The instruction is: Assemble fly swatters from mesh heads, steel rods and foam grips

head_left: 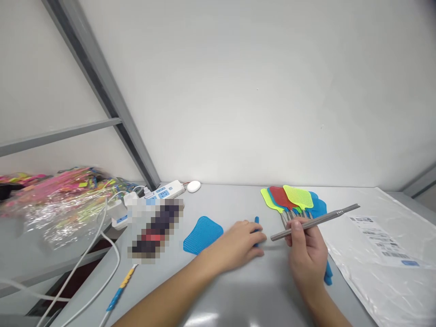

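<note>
My right hand [306,250] is closed around slim grey metal tubes [315,223], held slanting up to the right above the table. My left hand [243,243] lies low over the table, palm down, with its fingers apart across a short blue plastic handle [256,220]. Most of that handle is hidden beneath the fingers. Beside my left wrist lies a blue perforated fly swatter head [203,234]. Behind my right hand is a pile of fly swatters, with a yellow-green head [299,197], a red head [281,196] and blue ones [318,206]. Blue handle ends [328,274] show beyond my right wrist.
At the left, a white power strip [166,190] with cables and a small round white object [194,186] lie by the wall. A blurred-out item [156,231] sits before them. Bagged colourful items [68,200] fill the far left. A white plastic mailer [381,254] covers the right side.
</note>
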`<state>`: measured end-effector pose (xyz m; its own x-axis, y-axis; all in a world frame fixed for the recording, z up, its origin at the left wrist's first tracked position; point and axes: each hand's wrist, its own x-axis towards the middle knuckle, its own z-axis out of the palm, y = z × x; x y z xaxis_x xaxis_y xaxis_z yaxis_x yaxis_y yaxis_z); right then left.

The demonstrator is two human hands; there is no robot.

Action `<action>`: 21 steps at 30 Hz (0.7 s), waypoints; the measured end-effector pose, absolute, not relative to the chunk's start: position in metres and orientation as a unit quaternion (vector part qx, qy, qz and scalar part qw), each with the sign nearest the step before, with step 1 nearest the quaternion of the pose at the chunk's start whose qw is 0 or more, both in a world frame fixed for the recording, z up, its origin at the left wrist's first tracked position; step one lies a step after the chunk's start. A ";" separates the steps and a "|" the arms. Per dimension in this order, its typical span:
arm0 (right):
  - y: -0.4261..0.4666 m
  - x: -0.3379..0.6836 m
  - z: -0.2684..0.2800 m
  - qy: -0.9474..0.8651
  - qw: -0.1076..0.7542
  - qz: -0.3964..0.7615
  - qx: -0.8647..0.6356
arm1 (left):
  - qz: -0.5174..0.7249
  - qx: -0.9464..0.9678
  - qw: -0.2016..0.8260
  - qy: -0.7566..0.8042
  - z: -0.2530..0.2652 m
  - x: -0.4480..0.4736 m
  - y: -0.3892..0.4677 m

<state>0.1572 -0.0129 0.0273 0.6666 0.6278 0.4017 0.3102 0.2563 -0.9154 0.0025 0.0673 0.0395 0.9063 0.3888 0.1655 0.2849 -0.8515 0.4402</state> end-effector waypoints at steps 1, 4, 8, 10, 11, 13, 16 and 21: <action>-0.013 0.156 0.027 -0.396 0.693 0.107 -0.593 | 0.123 0.949 0.234 0.172 0.041 0.002 0.062; -0.015 0.154 0.026 -0.410 0.704 0.090 -0.573 | 0.107 0.945 0.263 0.160 0.041 0.004 0.047; -0.018 0.154 0.028 -0.408 0.707 0.072 -0.573 | 0.116 0.962 0.169 0.180 0.033 0.010 0.046; -0.018 0.155 0.029 -0.393 0.713 0.067 -0.577 | 0.123 0.965 0.131 0.192 0.027 0.014 0.051; -0.018 0.156 0.029 -0.386 0.717 0.065 -0.577 | 0.124 0.965 0.120 0.198 0.025 0.016 0.054; -0.018 0.157 0.031 -0.374 0.726 0.063 -0.574 | 0.123 0.965 0.116 0.201 0.023 0.018 0.056; -0.017 0.158 0.034 -0.355 0.742 0.058 -0.565 | 0.131 0.948 0.185 0.225 0.023 0.020 0.052; -0.017 0.158 0.041 -0.334 0.757 0.059 -0.558 | 0.178 0.835 0.404 0.328 0.027 0.020 0.036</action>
<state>0.1579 -0.0172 0.0414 0.7694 0.4632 0.4399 0.2837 0.3693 -0.8850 0.0198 0.0362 0.0273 0.7215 0.6916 0.0331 0.4033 -0.4586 0.7919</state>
